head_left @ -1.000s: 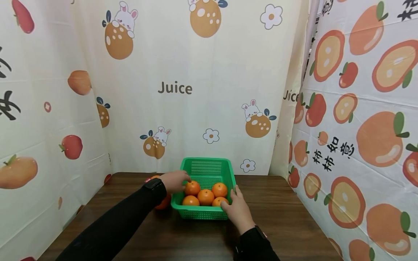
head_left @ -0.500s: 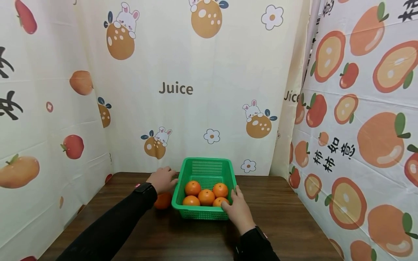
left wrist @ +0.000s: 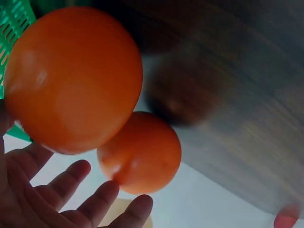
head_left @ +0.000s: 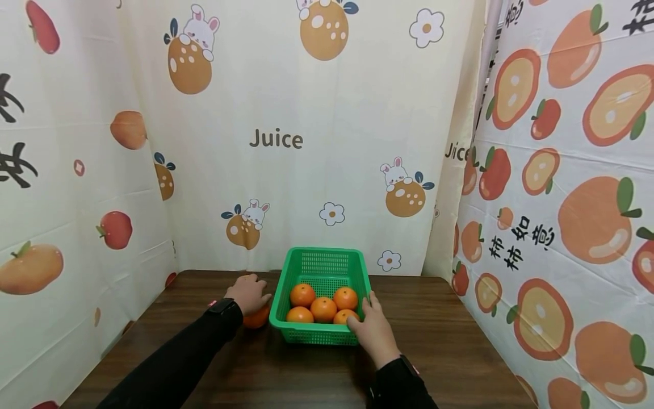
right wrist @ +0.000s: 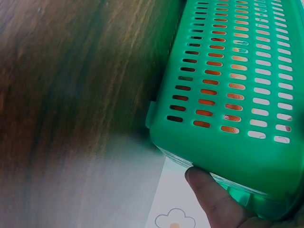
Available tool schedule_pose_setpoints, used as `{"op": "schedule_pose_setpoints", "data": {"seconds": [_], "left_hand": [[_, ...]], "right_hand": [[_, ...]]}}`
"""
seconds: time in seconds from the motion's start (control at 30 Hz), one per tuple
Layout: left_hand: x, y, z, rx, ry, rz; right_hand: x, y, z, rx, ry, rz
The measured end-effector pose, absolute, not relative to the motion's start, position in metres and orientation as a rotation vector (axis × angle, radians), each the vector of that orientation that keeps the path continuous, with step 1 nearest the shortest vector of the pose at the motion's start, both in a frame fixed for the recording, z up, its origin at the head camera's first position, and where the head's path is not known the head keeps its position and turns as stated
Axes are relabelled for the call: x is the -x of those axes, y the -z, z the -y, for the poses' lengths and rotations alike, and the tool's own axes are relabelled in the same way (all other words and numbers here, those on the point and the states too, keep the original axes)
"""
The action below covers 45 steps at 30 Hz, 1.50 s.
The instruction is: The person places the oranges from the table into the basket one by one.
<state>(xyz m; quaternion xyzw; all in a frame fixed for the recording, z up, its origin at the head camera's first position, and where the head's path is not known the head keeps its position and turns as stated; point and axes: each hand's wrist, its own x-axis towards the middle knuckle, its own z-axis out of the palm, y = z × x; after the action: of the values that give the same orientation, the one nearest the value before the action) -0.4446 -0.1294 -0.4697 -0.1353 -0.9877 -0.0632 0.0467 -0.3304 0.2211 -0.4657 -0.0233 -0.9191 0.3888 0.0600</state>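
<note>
A green plastic basket (head_left: pixel 320 251) stands on the dark wooden table (head_left: pixel 439 341) with several oranges (head_left: pixel 322 309) in it. My right hand (head_left: pixel 365 318) grips the basket's near right corner; in the right wrist view the thumb (right wrist: pixel 209 192) presses under the rim of the basket (right wrist: pixel 237 71). My left hand (head_left: pixel 251 293) lies on top of an orange (head_left: pixel 256 319) on the table just left of the basket. In the left wrist view that orange (left wrist: pixel 71 76) sits close under the palm. A second orange (left wrist: pixel 141 153) lies beyond it, near the spread fingers (left wrist: pixel 97 202).
Cloth walls printed with fruit and the word "Juice" close in the table at the back, left and right. Bare table shows in front of the basket and to its right. A red object (left wrist: pixel 287 218) shows at the frame's corner in the left wrist view.
My left hand has left the oranges inside the basket, moved left over the rim and come down on the orange beside the basket. The right hand and basket have stayed put.
</note>
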Motion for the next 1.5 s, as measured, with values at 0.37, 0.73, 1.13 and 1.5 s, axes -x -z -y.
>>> {"op": "schedule_pose_setpoints", "data": {"seconds": [0.37, 0.73, 1.13, 1.5], "left_hand": [[0.428, 0.47, 0.122, 0.405, 0.192, 3.064], [0.427, 0.486, 0.117, 0.465, 0.234, 2.973], [0.423, 0.493, 0.12, 0.452, 0.276, 2.922], [0.424, 0.5, 0.116, 0.498, 0.307, 2.911]], "right_hand": [[0.33, 0.465, -0.221, 0.072, -1.19, 2.768], [0.328, 0.465, -0.22, 0.059, -1.182, 2.767], [0.331, 0.466, -0.22, 0.085, -1.197, 2.779], [0.33, 0.469, -0.221, 0.091, -1.196, 2.784]]}}
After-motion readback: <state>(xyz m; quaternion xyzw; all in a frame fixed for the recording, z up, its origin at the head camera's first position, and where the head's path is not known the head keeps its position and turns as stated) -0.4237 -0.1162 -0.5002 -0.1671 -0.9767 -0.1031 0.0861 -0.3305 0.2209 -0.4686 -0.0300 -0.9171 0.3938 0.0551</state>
